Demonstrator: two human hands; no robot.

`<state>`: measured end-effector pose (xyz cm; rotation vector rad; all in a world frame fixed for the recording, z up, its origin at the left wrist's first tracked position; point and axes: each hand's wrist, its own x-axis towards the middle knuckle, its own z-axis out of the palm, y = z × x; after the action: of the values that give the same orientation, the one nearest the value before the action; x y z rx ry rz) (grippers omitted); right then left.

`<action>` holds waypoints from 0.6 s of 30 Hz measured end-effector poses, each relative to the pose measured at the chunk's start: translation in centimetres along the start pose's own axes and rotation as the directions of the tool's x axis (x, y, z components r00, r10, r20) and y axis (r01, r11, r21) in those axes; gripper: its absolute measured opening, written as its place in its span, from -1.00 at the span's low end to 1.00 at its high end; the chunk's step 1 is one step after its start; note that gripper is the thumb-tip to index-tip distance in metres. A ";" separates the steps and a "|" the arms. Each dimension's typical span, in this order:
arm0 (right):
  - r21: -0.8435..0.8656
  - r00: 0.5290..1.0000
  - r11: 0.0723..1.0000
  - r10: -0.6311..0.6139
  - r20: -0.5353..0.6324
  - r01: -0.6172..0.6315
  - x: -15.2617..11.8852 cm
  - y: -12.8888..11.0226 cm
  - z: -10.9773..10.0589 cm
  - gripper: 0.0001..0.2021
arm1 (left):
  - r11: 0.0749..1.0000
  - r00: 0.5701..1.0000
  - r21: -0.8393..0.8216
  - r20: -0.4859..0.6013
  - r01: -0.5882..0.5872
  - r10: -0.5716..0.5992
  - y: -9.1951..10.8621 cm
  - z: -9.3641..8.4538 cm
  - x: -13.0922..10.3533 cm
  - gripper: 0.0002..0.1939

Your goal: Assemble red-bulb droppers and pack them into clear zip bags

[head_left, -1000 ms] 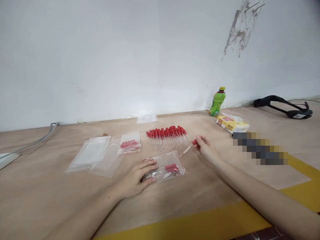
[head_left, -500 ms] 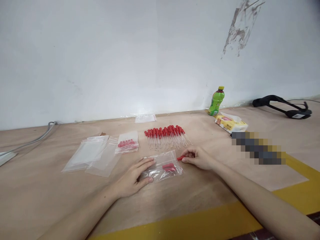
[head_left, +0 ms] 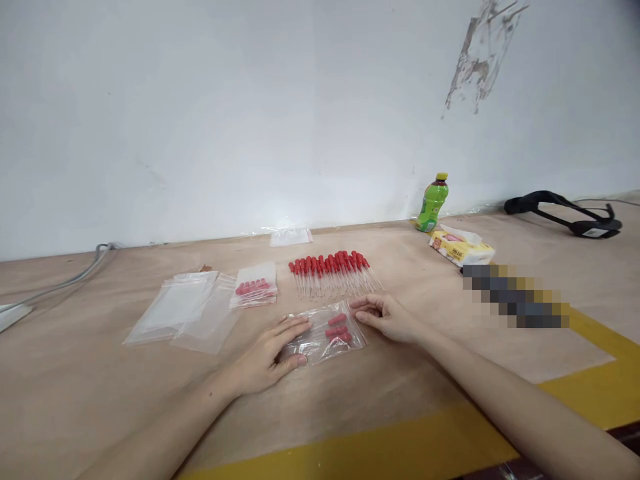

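Note:
My left hand lies spread on the left part of a clear zip bag, pressing it to the table. Inside the bag are red-handled screwdrivers with thin shafts; three handles show at the right end. My right hand is at the bag's right edge, its thumb and forefinger apart and nothing visible between them. Just behind the bag, a row of many loose red-handled screwdrivers lies with the shafts towards me. A packed stack of bags with red handles showing is left of that row.
Flat clear bags are stacked on the left, and another bag lies by the wall. At the right stand a green bottle, a tissue pack and a black headset-like frame. Yellow tape edges the table.
The red screwdriver that my right hand held at the bag's mouth is now inside beside the others, and the hand has let go. My left hand has stayed put.

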<state>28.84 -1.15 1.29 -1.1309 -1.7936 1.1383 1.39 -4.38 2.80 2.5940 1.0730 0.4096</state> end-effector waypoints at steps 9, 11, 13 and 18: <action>-0.241 0.956 0.970 -0.076 -0.282 0.006 1.8 2.1 -1.0 -0.79 | 1.000 1.000 -0.003 0.004 -0.008 0.008 -0.2 0.1 -0.1 -0.53; -0.376 0.930 0.926 -0.117 -0.349 -0.025 3.3 2.2 -1.9 -0.82 | 1.000 1.000 -0.012 0.004 -0.015 0.015 -0.3 0.1 -0.1 -0.53; -0.482 0.910 0.874 -0.152 -0.386 -0.058 5.1 2.0 -2.6 -0.84 | 1.000 1.000 -0.021 0.003 -0.019 0.019 -0.4 0.2 -0.1 -0.54; -0.553 0.852 0.807 -0.128 -0.508 -0.208 9.5 0.5 -2.0 -0.74 | 1.000 1.000 -0.023 0.004 -0.014 0.014 -0.3 0.2 -0.2 -0.53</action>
<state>27.41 8.44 2.59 -1.6567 -1.7012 0.1932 1.16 -4.32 2.53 2.5822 1.0431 0.4167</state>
